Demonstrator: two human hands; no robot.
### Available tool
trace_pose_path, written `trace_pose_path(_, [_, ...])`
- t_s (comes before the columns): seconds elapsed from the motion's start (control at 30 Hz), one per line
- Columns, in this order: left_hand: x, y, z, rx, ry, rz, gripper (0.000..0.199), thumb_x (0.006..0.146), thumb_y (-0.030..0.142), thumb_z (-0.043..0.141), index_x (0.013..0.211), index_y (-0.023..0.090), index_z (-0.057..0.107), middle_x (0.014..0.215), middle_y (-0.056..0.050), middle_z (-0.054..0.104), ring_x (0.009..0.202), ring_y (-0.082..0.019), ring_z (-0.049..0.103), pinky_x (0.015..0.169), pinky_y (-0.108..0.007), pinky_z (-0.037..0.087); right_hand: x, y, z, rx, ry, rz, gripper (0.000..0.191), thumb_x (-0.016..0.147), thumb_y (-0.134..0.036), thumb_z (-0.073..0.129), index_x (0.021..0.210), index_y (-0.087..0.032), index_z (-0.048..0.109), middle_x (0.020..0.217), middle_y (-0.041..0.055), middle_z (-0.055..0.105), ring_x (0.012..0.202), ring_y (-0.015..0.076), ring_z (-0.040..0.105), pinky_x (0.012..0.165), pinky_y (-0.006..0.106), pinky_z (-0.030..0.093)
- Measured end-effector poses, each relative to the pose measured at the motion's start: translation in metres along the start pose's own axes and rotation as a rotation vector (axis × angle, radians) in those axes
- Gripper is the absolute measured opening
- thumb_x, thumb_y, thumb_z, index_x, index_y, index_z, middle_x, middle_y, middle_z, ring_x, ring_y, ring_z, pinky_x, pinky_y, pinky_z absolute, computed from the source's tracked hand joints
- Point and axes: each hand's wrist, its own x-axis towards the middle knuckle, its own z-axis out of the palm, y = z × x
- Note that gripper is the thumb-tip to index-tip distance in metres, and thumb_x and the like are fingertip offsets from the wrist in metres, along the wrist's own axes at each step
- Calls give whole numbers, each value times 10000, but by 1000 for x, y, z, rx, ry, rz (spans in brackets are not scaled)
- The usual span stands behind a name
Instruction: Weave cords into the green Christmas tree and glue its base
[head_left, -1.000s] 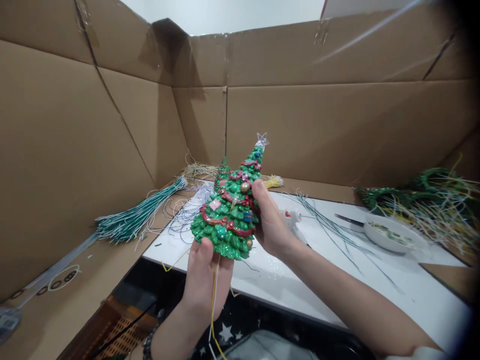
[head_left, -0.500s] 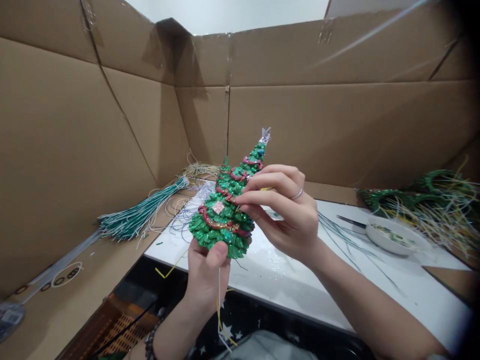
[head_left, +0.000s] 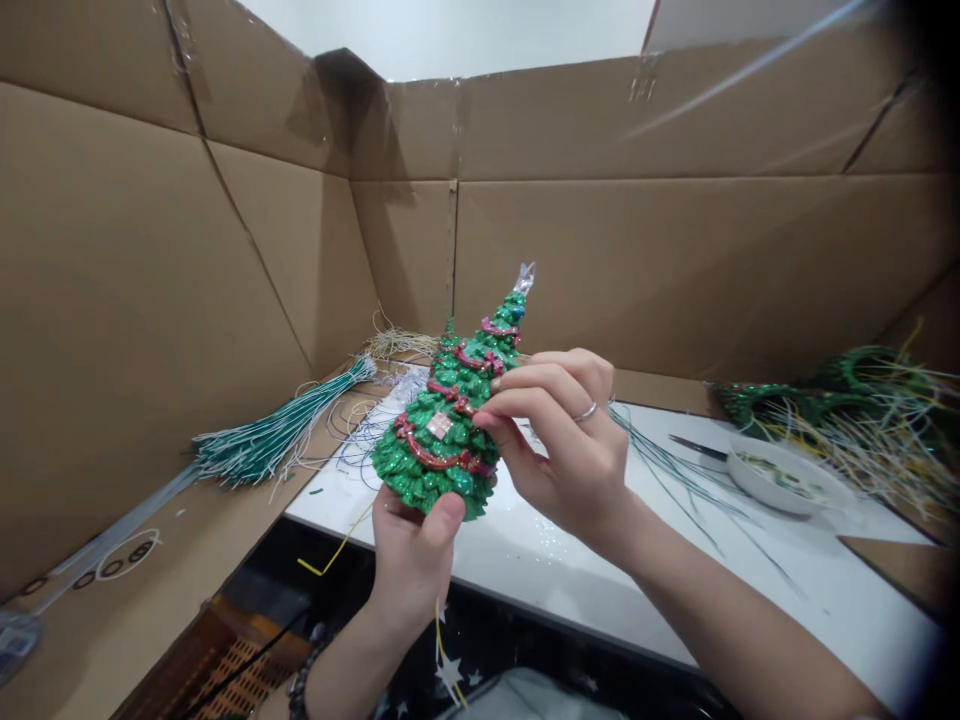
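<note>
A glittery green Christmas tree figure (head_left: 431,440) with red garlands, a pale pink square and a clear star on top leans to the right. Around its base, my left hand (head_left: 416,545) is wrapped, the thumb on the front. White and yellow wires hang below that hand. My right hand (head_left: 559,430), with a ring on one finger, pinches at the tree's right side, thumb and index finger together; whatever lies between the fingertips is too small to make out. Behind the tree stands a second small green tree top (head_left: 449,335).
Green and white wires (head_left: 281,425) lie bundled at left. On the white table (head_left: 540,570) at right are loose green wires, dark tweezers (head_left: 697,447) and a white bowl (head_left: 787,480) with small pieces. Green glittery parts (head_left: 870,380) with wires lie far right. Cardboard walls (head_left: 637,260) surround the table.
The tree has shifted slightly left and turned a little in my left hand. My right hand has moved slightly down, its fingertips still close against the tree's right side.
</note>
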Motion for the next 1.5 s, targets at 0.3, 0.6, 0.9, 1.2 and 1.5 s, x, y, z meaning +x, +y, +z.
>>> trace_pose_path(0.3, [1, -13, -12, 25, -7, 24, 408, 556, 351, 896, 892, 216, 708, 897, -48, 769, 808, -215, 712, 791, -324, 575, -6, -6, 10, 2, 65, 66, 223, 869, -124, 601, 768, -240, 440, 709, -6, 577, 739, 180, 557, 767, 381, 419])
trace_pose_path(0.6, [11, -18, -19, 71, -12, 124, 429, 618, 325, 867, 995, 174, 725, 772, -44, 752, 695, -182, 694, 686, -268, 570, -13, 8, 19, -195, 156, -166, 160, 885, -146, 614, 790, -230, 516, 744, -20, 656, 733, 153, 551, 814, 372, 418])
trace_pose_path(0.9, [17, -9, -11, -10, 26, 62, 394, 617, 261, 870, 976, 190, 723, 847, -21, 748, 741, -136, 677, 682, -214, 562, -3, 22, 8, -254, -164, -246, 262, 933, -194, 525, 671, -206, 523, 606, -13, 574, 615, 143, 446, 607, 309, 327])
trace_pose_path(1.2, [18, -16, -18, 95, -2, 90, 288, 674, 252, 847, 927, 173, 734, 858, -41, 767, 737, -145, 691, 679, -215, 555, -6, 12, 7, -137, -348, 14, 327, 1005, -210, 404, 685, -202, 472, 570, -36, 468, 518, 110, 378, 502, 277, 242])
trace_pose_path(1.5, [18, -20, -19, 75, 7, 81, 279, 667, 222, 853, 921, 187, 741, 853, -28, 769, 758, -139, 700, 682, -198, 553, -9, 10, 12, -32, -333, 137, 326, 1006, -243, 420, 683, -208, 437, 552, -43, 447, 488, 96, 367, 499, 257, 219])
